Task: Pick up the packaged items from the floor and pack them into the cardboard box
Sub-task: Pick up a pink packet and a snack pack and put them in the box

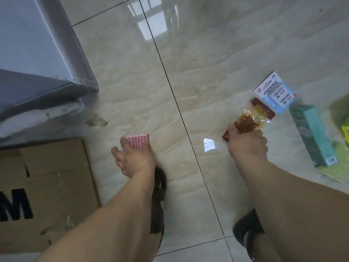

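My left hand grips a small pink patterned packet above the tiled floor, just right of the cardboard box at the lower left. Off to the right, my right hand grips a clear snack pouch with red-brown contents and a dark red label. A blue and white packet sticks up behind the pouch; whether my right hand holds it too I cannot tell. On the floor at the right lie a teal carton and yellow-green packaging.
A grey cabinet or appliance fills the upper left, its base just above the box. Glossy beige floor tiles stretch ahead. My feet in dark sandals stand below my arms. A small scrap lies near the cabinet's corner.
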